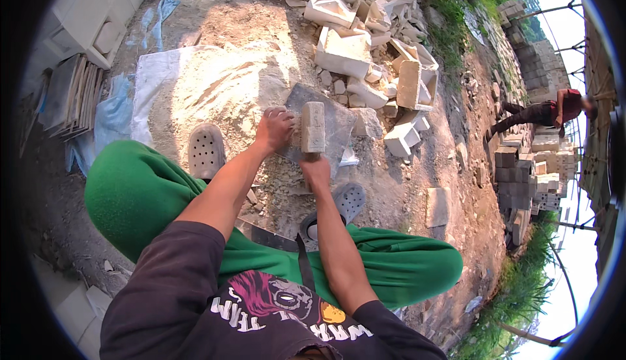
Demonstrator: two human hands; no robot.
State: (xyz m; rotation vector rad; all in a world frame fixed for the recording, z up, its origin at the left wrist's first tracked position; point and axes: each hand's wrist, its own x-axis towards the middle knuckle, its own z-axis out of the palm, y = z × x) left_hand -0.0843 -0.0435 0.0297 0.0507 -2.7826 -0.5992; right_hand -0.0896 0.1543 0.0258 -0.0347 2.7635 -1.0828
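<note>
A pale, dusty rectangular block [313, 127] is above a flat dark grey slab [297, 99] on the ground between my feet. My right hand [316, 170] is closed at the near end of this block, where a short dark part shows between block and fingers. Just left of the block is my left hand [275, 129], its fingers curled toward the block over pale crumbs. What lies under those fingers is hidden. Pale powder and small bits lie scattered around the slab.
Broken pale hollow blocks [342, 52] and rubble are heaped beyond the slab to the right. A white sheet [153, 83] covered with pale powder spreads to the left. Stacked boards [75, 96] stand at far left. Another person [567, 106] stands near stacked blocks [515, 177] at far right.
</note>
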